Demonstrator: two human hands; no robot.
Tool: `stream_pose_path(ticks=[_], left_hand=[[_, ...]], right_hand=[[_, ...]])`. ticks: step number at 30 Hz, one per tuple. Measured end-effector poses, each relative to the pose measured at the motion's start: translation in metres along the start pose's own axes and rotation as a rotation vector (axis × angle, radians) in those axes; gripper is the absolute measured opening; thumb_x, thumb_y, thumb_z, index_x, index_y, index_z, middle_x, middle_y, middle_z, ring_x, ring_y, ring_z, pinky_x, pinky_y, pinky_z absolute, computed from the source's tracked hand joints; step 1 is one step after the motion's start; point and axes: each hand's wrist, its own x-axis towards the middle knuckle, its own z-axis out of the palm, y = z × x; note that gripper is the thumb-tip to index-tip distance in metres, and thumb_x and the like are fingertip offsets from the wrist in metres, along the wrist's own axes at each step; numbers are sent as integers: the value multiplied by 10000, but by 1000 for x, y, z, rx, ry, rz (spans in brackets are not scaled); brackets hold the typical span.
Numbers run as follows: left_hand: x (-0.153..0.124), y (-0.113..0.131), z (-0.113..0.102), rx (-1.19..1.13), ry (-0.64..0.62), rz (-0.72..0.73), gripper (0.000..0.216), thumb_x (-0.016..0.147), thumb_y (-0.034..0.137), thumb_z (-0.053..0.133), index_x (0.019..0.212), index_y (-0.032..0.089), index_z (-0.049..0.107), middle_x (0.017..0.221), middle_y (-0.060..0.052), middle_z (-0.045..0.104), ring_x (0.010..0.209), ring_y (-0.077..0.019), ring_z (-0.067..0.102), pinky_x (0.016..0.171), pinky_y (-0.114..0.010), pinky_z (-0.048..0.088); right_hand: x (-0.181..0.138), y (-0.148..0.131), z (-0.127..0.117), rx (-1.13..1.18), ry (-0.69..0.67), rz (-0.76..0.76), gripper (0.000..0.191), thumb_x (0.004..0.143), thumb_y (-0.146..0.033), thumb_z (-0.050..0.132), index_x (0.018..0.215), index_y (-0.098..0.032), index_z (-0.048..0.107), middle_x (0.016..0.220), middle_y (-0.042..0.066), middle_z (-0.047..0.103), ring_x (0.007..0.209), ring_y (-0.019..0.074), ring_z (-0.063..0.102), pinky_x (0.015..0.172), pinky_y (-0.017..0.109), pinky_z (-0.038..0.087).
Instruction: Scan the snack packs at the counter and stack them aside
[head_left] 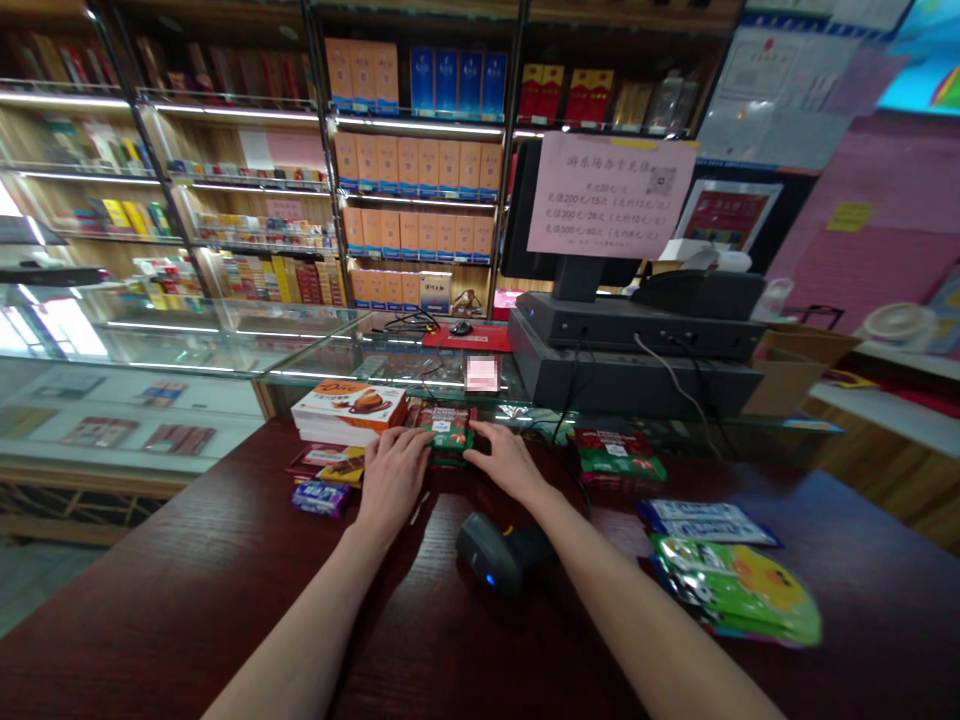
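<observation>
Both my hands rest on a dark red wooden counter (225, 600). My left hand (391, 475) and my right hand (504, 462) hold the two ends of a small red and green snack packet (448, 430), fingers closed on its edges. The packet lies on a pile of like packets. Just left of my left hand stands a stack of white and orange chocolate boxes (349, 408), with small purple and yellow sweets packets (324, 490) in front of it. A black barcode scanner (495, 550) lies under my right forearm.
A second red and green packet (619, 455), a blue and white packet (705, 520) and green and yellow bags (739, 590) lie at the right. A black till with a monitor (630, 340) stands behind on a glass case (187, 340). Shelves of cartons line the back wall.
</observation>
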Motion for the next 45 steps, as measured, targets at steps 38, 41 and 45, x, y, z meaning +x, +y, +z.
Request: stream_pose_path(ticks=[38, 41, 45], left_hand=[[-3, -6, 5, 47, -71, -8, 368, 943, 175, 486, 1272, 262, 624, 1379, -41, 639, 1201, -259, 594, 1028, -486, 368], [-2, -5, 4, 51, -63, -10, 367, 941, 175, 491, 1272, 266, 621, 1398, -42, 623, 1222, -260, 582, 1029, -484, 372], [-2, -2, 3, 44, -45, 0, 362, 946, 175, 486, 1272, 264, 617, 1406, -44, 616, 1225, -254, 581, 1043, -481, 370]], right_hand=[[3, -5, 5, -50, -3, 20, 419, 859, -298, 687, 1270, -251, 626, 1326, 57, 659, 1242, 257, 572, 1054, 440, 430], [0, -4, 2, -43, 3, 18, 428, 860, -290, 684, 1281, -239, 619, 1331, 60, 656, 1245, 251, 569, 1065, 434, 425], [-5, -2, -3, -41, -1, 24, 417, 879, -280, 659, 1290, -231, 615, 1336, 62, 652, 1252, 245, 562, 1077, 424, 416]])
